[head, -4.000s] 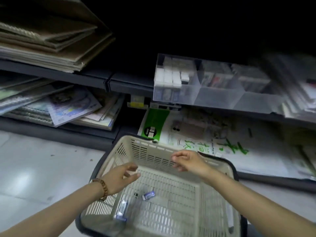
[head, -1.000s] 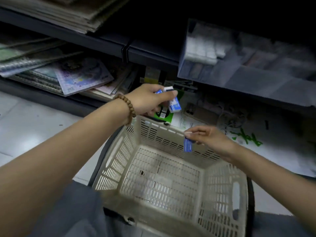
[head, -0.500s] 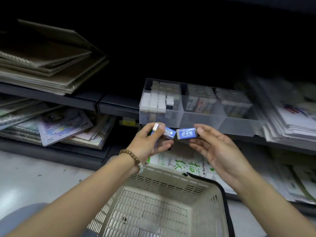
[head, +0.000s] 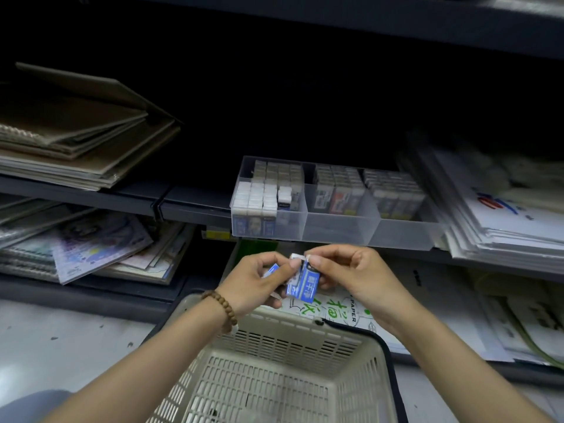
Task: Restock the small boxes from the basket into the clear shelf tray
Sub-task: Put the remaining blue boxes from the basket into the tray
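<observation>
Both hands are close together in the air, below the front edge of the shelf (head: pixel 195 198) and above the far rim of the basket (head: pixel 290 343). Left hand (head: pixel 256 279): fingers curled, thumb pressed against a cluster of small blue boxes (head: pixel 306 283); 1 more blue face shows between its fingers. Right hand (head: pixel 351 274): thumb and forefinger pinch the top end of the frontmost box, which hangs roughly upright, label toward the camera. Number of boxes in the cluster: at least 2, exact count cannot be told. Clear shelf tray (head: pixel 335 232) sits at the shelf's front edge, just above the hands and apart from them. It has 3 compartments; the left 1 holds rows of white-topped boxes standing on end. Bead bracelet (head: pixel 222 309) is on the left wrist. Stacked paper pads (head: pixel 76 154) lie toward the shelf's left end.
</observation>
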Demonstrator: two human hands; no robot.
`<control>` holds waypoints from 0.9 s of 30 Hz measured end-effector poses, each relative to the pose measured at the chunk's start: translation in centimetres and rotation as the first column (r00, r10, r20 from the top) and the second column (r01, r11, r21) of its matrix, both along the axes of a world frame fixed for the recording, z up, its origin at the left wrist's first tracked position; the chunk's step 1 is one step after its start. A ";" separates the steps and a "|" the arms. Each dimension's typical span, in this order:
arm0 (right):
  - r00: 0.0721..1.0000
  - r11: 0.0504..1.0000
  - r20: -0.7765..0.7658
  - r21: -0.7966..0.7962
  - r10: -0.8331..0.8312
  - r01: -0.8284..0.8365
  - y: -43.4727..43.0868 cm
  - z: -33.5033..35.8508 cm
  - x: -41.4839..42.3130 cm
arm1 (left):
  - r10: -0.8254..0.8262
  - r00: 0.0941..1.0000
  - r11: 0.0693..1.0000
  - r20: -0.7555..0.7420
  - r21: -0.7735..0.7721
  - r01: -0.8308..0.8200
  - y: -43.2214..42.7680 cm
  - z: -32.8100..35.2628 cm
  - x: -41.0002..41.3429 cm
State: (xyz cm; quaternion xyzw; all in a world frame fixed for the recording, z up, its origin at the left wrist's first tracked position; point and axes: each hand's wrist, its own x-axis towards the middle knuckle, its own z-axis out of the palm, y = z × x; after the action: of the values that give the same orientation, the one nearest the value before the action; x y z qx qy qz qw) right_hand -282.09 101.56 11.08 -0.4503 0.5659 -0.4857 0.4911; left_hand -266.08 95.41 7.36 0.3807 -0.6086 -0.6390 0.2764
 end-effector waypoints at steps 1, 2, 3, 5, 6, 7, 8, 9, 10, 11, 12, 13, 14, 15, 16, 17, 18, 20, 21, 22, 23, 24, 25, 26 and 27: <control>1.000 1.000 0.005 0.009 -0.002 0.002 0.0 -0.1 0.1 | -0.009 1.000 1.000 0.012 -0.026 0.010 0.1 0.0 0.0; 1.000 1.000 0.016 0.019 -0.011 0.011 0.0 -0.1 0.3 | -0.021 1.000 0.999 0.016 -0.045 0.022 0.2 0.1 0.0; 0.999 0.999 0.026 0.025 -0.027 0.026 0.0 -0.2 0.4 | -0.034 0.999 0.998 0.018 -0.060 0.035 0.3 0.3 0.0; 0.997 0.998 0.035 0.029 -0.063 0.062 0.0 -0.2 0.5 | -0.069 0.997 0.994 0.021 -0.080 0.071 0.3 0.7 0.2; 0.996 0.996 0.041 0.030 -0.080 0.079 0.0 -0.2 0.5 | -0.090 0.996 0.992 0.027 -0.091 0.092 0.3 0.8 0.4; 0.994 0.995 0.051 0.030 -0.096 0.095 0.0 -0.2 0.5 | -0.114 0.993 0.988 0.037 -0.102 0.117 0.3 0.9 0.5; 0.992 0.994 0.062 0.032 -0.109 0.107 0.0 -0.2 0.5 | -0.138 0.989 0.984 0.052 -0.110 0.143 0.3 0.9 0.6; 0.991 0.993 0.067 0.034 -0.116 0.114 0.1 -0.3 0.5 | -0.161 0.984 0.979 0.071 -0.116 0.168 0.3 0.9 0.7; 0.992 0.993 0.065 0.042 -0.112 0.110 0.1 -0.4 0.6 | -0.179 0.980 0.975 0.088 -0.120 0.189 0.2 0.9 0.8; 0.993 0.994 0.059 0.055 -0.098 0.094 0.2 -0.4 0.6 | -0.195 0.976 0.971 0.097 -0.122 0.206 0.2 0.9 0.8; 0.996 0.995 0.057 0.071 -0.073 0.068 0.2 -0.5 0.6 | -0.206 0.974 0.968 0.099 -0.123 0.217 0.2 0.8 0.9; 0.997 0.995 0.060 0.088 -0.044 0.038 0.3 -0.5 0.5 | -0.214 0.972 0.966 0.099 -0.124 0.225 0.1 0.7 1.0; 0.998 0.995 0.062 0.102 -0.017 0.010 0.3 -0.4 0.4 | -0.220 0.970 0.964 0.101 -0.128 0.231 0.1 0.7 1.0; 0.998 0.993 0.060 0.114 0.003 -0.010 0.3 -0.4 0.3 | -0.221 0.970 0.963 0.102 -0.134 0.233 0.2 0.7 1.0; 0.998 0.992 0.055 0.126 0.018 -0.025 0.4 -0.3 0.2 | -0.215 0.971 0.964 0.101 -0.138 0.228 0.2 0.6 0.9; 0.998 0.990 0.048 0.138 0.029 -0.036 0.3 -0.3 0.1 | -0.202 0.974 0.967 0.098 -0.135 0.214 0.2 0.5 0.8; 0.998 0.988 0.040 0.150 0.039 -0.045 0.3 -0.3 0.0 | -0.185 0.978 0.973 0.098 -0.124 0.196 0.2 0.5 0.7; 0.998 0.982 0.042 0.178 0.051 -0.057 0.3 -0.4 0.0 | -0.154 0.983 0.982 0.105 -0.095 0.164 0.2 0.3 0.7; 0.997 0.980 0.056 0.191 0.052 -0.062 0.2 -0.5 0.0 | -0.144 0.984 0.984 0.110 -0.086 0.153 0.2 0.2 0.7; 0.996 0.977 0.073 0.201 0.053 -0.067 0.2 -0.6 0.1 | -0.137 0.984 0.986 0.111 -0.081 0.147 0.2 0.2 0.6; 0.995 0.976 0.089 0.208 0.052 -0.070 0.1 -0.6 0.1 | -0.132 0.985 0.987 0.107 -0.079 0.141 0.1 0.2 0.6; 0.994 0.975 0.104 0.211 0.045 -0.067 0.1 -0.6 0.1 | -0.123 0.988 0.989 0.096 -0.069 0.130 0.1 0.3 0.5; 0.992 0.977 0.121 0.208 0.029 -0.054 0.0 -0.6 0.0 | -0.106 0.991 0.993 0.077 -0.040 0.109 0.1 0.4 0.4; 0.990 0.979 0.140 0.202 0.003 -0.032 -0.1 -0.6 -0.1 | -0.077 0.996 0.997 0.053 0.014 0.076 0.0 0.5 0.3; 0.986 0.981 0.162 0.195 -0.030 -0.003 -0.2 -0.5 -0.2 | -0.032 0.999 0.996 0.040 0.083 0.028 -0.3 0.6 0.3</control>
State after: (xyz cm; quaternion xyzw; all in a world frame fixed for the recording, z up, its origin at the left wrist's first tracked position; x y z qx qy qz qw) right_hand -282.33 101.39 10.53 -0.3548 0.5714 -0.4667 0.5743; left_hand -265.76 95.13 7.92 0.3956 -0.5929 -0.6597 0.2382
